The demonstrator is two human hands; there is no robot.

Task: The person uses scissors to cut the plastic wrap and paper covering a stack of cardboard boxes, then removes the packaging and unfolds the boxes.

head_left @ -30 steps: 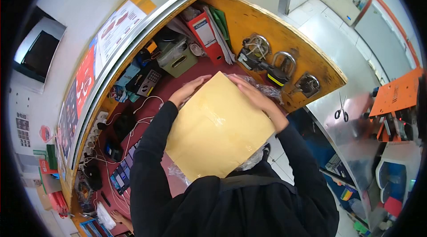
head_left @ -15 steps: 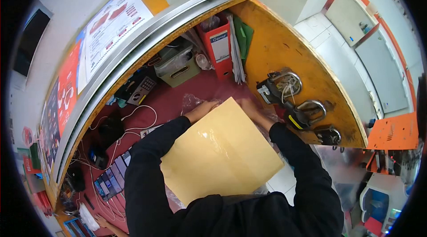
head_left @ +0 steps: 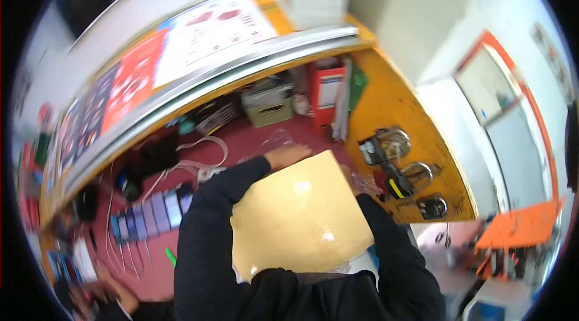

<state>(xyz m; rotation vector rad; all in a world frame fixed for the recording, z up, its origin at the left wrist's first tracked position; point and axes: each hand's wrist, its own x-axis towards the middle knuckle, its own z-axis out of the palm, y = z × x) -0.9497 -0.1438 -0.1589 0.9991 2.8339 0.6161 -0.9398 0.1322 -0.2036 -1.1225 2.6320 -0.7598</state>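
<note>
A large tan sheet or envelope (head_left: 298,212) with shiny glare on it lies in front of my body. My left hand (head_left: 288,156) rests at its upper left edge, the fingers partly seen and blurred. My right hand is hidden behind the sheet's right side; only the dark right sleeve (head_left: 392,242) shows. Clear plastic wrap (head_left: 365,183) sticks out beyond the sheet's right edge, and more lies past my left hand.
A red binder (head_left: 326,95) and a green box (head_left: 269,113) stand at the shelf's back. Padlocks (head_left: 395,182) hang on the wooden side panel. Phones (head_left: 151,215) with cables lie at left. Another person's arm (head_left: 117,291) is at lower left.
The camera view has turned and shifted. My right hand, earlier visible at the sheet's top corner, is now hidden behind its right side. More of another person shows at lower left.
</note>
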